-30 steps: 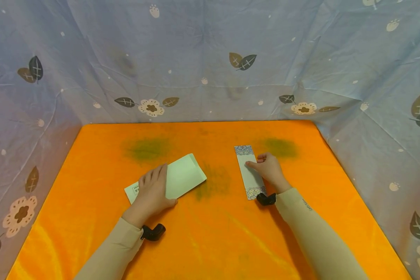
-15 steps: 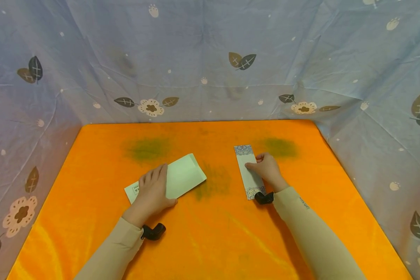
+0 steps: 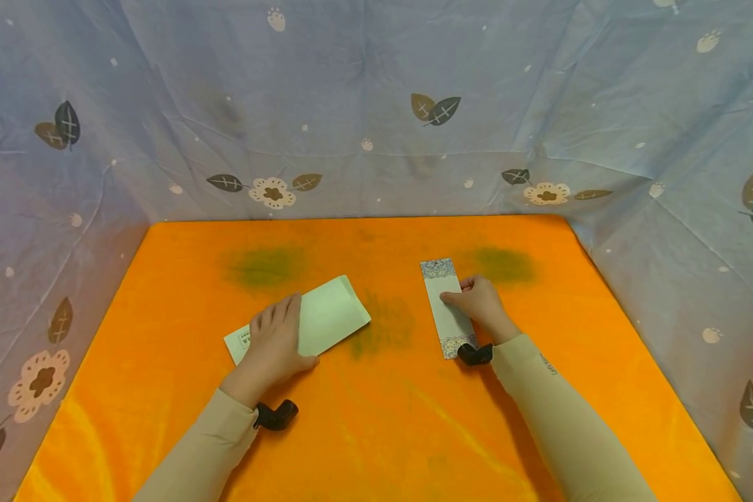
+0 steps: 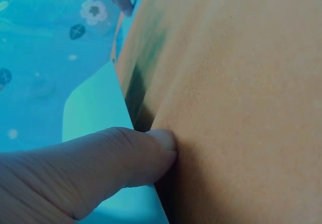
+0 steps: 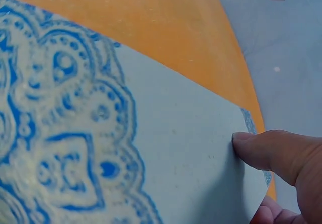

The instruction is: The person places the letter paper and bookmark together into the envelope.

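Note:
My left hand (image 3: 272,346) lies across a pale green envelope (image 3: 329,317) at the left of the table, gripping it between the fingers at the far side and the thumb at the near edge. Small printed marks show at the envelope's left end; its middle is hidden under the hand. In the left wrist view the thumb (image 4: 121,156) laps over the envelope's edge. At the right, my right hand (image 3: 482,307) pinches a white bookmark (image 3: 442,307) by its right edge. Blue lacy patterns cover both bookmark ends. The right wrist view has the thumb (image 5: 271,151) on top, fingertips partly hidden beneath.
An orange cloth (image 3: 376,432) with greenish smudges covers the table. Pale blue curtains (image 3: 364,84) printed with leaves and flowers hang along the back and both sides. Each wrist carries a black camera mount, such as the left one (image 3: 277,415).

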`<state>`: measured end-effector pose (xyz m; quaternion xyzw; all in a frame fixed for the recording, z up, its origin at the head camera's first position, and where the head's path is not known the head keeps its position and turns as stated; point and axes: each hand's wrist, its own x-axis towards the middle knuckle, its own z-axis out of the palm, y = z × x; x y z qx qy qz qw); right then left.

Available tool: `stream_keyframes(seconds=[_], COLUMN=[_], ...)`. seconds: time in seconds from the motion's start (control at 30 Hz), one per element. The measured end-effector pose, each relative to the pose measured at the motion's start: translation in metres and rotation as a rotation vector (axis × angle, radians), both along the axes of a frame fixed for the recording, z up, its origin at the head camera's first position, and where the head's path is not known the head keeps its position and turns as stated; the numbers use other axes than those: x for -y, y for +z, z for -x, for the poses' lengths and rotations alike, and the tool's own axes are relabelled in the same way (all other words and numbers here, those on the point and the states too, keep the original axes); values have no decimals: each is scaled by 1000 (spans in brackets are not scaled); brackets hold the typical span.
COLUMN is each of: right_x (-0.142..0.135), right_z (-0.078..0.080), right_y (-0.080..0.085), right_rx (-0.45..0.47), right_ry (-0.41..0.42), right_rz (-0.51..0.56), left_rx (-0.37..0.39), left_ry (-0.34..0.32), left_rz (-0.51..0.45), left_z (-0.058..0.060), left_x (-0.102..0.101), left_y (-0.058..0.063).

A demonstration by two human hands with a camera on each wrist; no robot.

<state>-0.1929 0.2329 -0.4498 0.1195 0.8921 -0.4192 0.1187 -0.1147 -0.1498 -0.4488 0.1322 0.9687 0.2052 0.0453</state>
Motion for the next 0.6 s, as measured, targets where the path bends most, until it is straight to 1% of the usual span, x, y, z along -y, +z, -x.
stream_keyframes(seconds=[0.1, 0.33, 0.47, 0.6], right_x=[-2, -8, -12, -15], right_z=[1, 2, 5, 7], right_y=[0, 5, 8, 9], right_rx=[12, 72, 129, 156], right_ry=[2, -3, 8, 13], right_rz=[25, 174, 193, 185], left_rx=[5, 11, 16, 18], left_ry=[0, 2, 5, 7], left_rz=[0, -3, 1, 3], left_z=[0, -1, 0, 0], left_x=[0, 0, 0, 1], left_y=[-1, -1, -1, -1])
